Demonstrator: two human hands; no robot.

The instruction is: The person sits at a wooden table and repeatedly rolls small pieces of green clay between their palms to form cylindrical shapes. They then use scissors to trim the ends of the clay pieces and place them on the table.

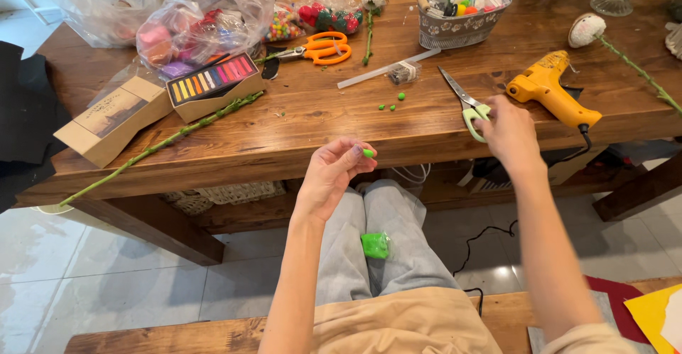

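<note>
Left hand (332, 173) raised over the lap, pinching a tiny green clay ball (368, 153) in its fingertips. Right hand (506, 128) down on the green-handled scissors (465, 104) at the wooden table's (312, 116) edge, fingers curled on the handle. Just beside, a yellow glue gun (553, 89). Green clay lump (376, 244) on the lap.

A brown wooden plank table (305, 112) carries everything. Taking the yellow glue gun (550, 87) near its front right edge as landmark: just left of it lie green-handled scissors (465, 105); farther left, small green clay balls (392, 102) and a clear stick (387, 69). Behind it stands a grey oval tin basket (462, 30). Far left lie orange-handled scissors (320, 48), a box of coloured clay strips (213, 84) and a long green stem (163, 143).
</note>
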